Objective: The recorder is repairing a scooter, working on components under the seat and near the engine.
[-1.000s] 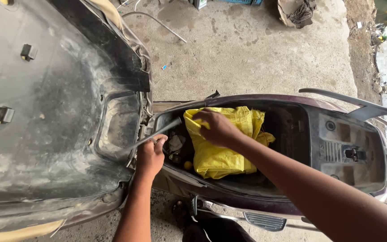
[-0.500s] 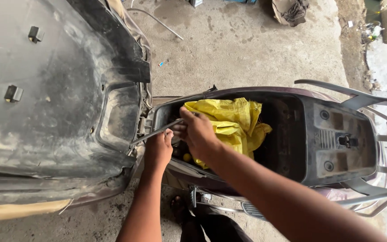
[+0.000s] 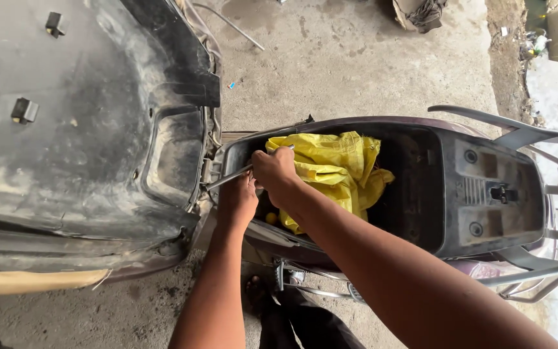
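Seen from the head camera, you lean over the open under-seat storage bin (image 3: 414, 194) of a dark maroon scooter parked on bare concrete floor (image 3: 350, 58). Your left hand (image 3: 237, 201) sits at the bin's left rim, fingers curled down out of sight, so you cannot tell how tightly it closes or whether it holds anything. Your right hand (image 3: 276, 173) is closed in a fist around a thin grey metal rod (image 3: 230, 177), which slants from the fist down and left toward the seat hinge.

The raised black plastic underside of the seat (image 3: 79, 123) fills the left of the scene, its edge just beside both hands, leaving them little room on that side. To the right the bin stays open and deep, its black walls running to a moulded black rear panel with round bolt holes (image 3: 492, 194). Beyond that, a grey metal grab rail (image 3: 524, 132) frames the far right edge.

Inside the bin, a crumpled bright yellow plastic sheet (image 3: 334, 171) takes up the left half, touching your right hand and wrist. A small yellow round object (image 3: 270, 218) lies low in the bin beneath your right wrist; what it is cannot be told. The right half of the bin shows only dark floor.

At the near edge, chrome tubing (image 3: 305, 287) runs under the scooter's body, with a bare foot (image 3: 256, 291) and dark trouser leg (image 3: 311, 326) beside it. Far across the concrete, a loose thin metal rod (image 3: 234, 26) lies well apart from the scooter.
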